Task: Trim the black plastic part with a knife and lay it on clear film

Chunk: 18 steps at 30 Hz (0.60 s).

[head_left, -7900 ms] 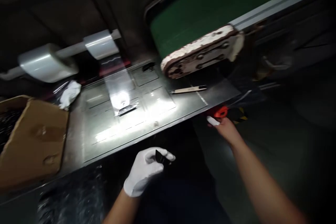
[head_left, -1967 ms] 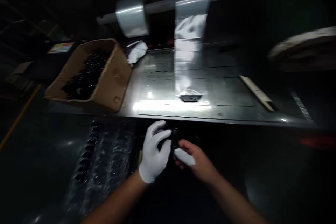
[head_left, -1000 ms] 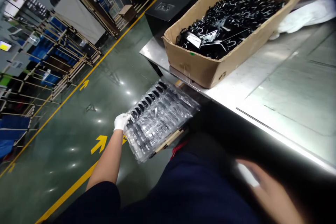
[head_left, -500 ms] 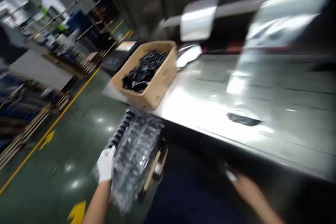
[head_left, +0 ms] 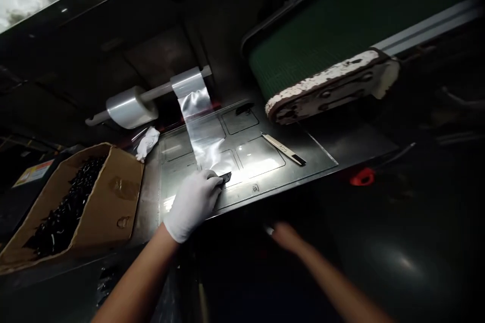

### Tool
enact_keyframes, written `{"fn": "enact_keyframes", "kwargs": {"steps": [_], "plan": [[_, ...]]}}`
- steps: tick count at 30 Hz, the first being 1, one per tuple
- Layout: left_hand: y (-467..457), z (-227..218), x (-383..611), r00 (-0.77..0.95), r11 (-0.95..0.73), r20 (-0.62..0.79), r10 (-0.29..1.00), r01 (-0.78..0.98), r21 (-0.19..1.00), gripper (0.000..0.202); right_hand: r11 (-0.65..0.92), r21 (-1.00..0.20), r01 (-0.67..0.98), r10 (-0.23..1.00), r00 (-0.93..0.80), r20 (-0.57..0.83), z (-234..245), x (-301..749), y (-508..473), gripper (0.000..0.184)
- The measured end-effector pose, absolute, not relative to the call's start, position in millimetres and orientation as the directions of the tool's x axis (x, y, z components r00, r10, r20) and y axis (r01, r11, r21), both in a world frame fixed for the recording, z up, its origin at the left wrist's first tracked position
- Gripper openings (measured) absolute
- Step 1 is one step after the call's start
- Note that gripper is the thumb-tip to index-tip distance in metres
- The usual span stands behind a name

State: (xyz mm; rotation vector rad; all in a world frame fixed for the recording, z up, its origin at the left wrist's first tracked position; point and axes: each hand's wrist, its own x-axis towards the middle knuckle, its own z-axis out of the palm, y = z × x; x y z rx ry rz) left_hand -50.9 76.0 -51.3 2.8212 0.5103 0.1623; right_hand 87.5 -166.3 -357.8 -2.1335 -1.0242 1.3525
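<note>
Steel table (head_left: 318, 161) under clear plastic film (head_left: 197, 121): the gloved left hand (head_left: 193, 206) has its fingers (head_left: 206, 181) pinching a small black plastic piece (head_left: 226, 177) near the film's end; the blurred right hand (head_left: 288, 238) hangs beyond the near edge, its fingers' state impossible to tell.

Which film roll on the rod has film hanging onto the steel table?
The roll nearer the green belt: its clear film runs down onto the table; the other roll shows no loose film.
</note>
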Motion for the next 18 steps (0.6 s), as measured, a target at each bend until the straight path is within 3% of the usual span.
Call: {"fn": "enact_keyframes", "kwargs": {"steps": [4, 8, 14, 18], "plan": [[89, -48, -46, 0.956, -0.929, -0.002, 0.293, 0.285, 0.236, 0.031, -0.658, -0.690, 0.300, 0.752, 0.308, -0.583, -359, 97, -175, 0.035], [107, -43, -41, 0.948, -0.881, -0.026, 0.317, 0.305, 0.361, 0.023, -0.661, -0.692, 0.289, 0.749, 0.307, -0.587, -360, 100, -177, 0.035], [125, -45, -42, 0.791, -0.785, 0.227, 0.567, 0.437, 0.439, 0.026, -0.619, -0.733, 0.283, 0.784, 0.273, -0.557, -355, 95, -171, 0.036], [108, -49, -37, 0.847, -0.846, 0.241, 0.474, 0.363, 0.390, 0.019, -0.569, -0.785, 0.245, 0.818, 0.269, -0.509, -344, 90, -169, 0.028]]}}
